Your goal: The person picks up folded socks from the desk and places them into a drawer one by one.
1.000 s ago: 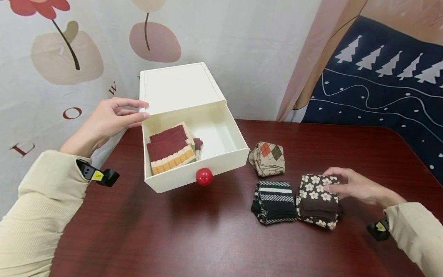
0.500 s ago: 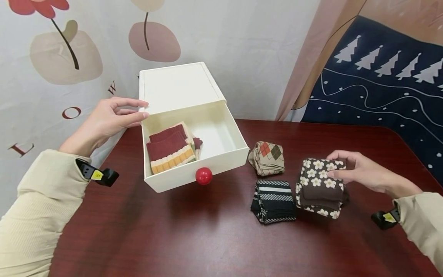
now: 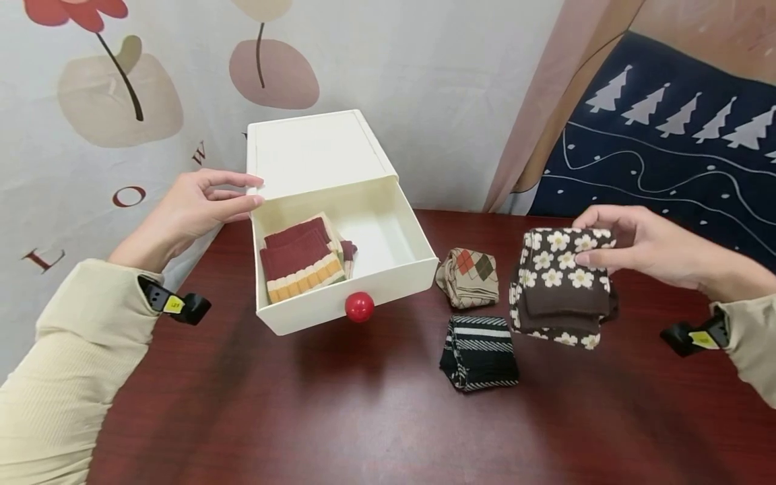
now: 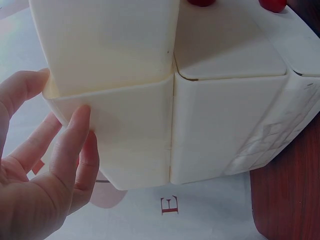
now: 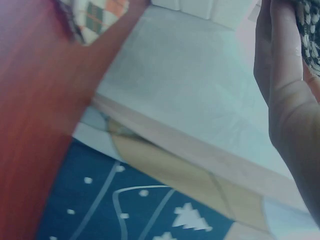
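The main risk lay in how you carried the brown daisy-print socks (image 3: 560, 286): you pinched only the top edge of the folded bundle, so the lower layers hung free and, in my judgement, could have unfolded or slipped out. Hanging above the table (image 3: 376, 417), they could also have dropped onto the black striped socks (image 3: 479, 351) or brushed the argyle socks (image 3: 469, 276) just beside them.

Your right hand (image 3: 642, 250) was closed on that top edge, thumb in front and fingers curled behind, the bundle clear of the tabletop and well apart from the open drawer (image 3: 405, 283). The right wrist view showed only a sliver of the fabric.

Your left hand (image 3: 194, 212) was mostly open, its thumb and fingertips resting lightly against the rear left corner of the cream drawer box (image 4: 150, 120). A touch that light might not have stopped the box from sliding if something bumped it. The maroon striped socks (image 3: 300, 266) lay inside the drawer, behind the red knob (image 3: 360, 306).
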### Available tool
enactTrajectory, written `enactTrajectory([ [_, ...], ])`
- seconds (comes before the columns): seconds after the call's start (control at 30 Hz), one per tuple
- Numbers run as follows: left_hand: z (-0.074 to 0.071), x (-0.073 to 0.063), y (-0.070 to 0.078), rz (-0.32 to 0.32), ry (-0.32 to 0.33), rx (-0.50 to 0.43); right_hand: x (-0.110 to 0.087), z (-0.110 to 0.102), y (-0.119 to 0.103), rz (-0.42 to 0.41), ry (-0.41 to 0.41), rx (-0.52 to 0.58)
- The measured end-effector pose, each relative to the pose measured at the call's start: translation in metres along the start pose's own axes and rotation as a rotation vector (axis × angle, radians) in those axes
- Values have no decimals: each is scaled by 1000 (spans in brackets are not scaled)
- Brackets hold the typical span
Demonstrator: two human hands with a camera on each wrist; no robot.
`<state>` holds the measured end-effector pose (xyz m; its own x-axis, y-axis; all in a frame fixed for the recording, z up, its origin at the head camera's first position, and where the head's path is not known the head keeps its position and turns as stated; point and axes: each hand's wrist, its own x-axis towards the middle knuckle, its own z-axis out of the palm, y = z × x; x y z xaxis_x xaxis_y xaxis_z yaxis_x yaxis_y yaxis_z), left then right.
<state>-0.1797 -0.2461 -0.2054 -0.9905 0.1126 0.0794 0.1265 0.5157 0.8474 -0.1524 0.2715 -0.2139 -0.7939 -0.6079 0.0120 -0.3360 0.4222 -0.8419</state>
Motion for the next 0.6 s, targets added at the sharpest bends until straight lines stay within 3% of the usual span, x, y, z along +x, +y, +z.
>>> enactTrajectory([
  [0.23,0,0,0,0,-3,11,17,-12,-36,-15,18,-127],
  [0.6,2,2,0,-19,-7,50,59,-17,-86,-124,-24,-186],
])
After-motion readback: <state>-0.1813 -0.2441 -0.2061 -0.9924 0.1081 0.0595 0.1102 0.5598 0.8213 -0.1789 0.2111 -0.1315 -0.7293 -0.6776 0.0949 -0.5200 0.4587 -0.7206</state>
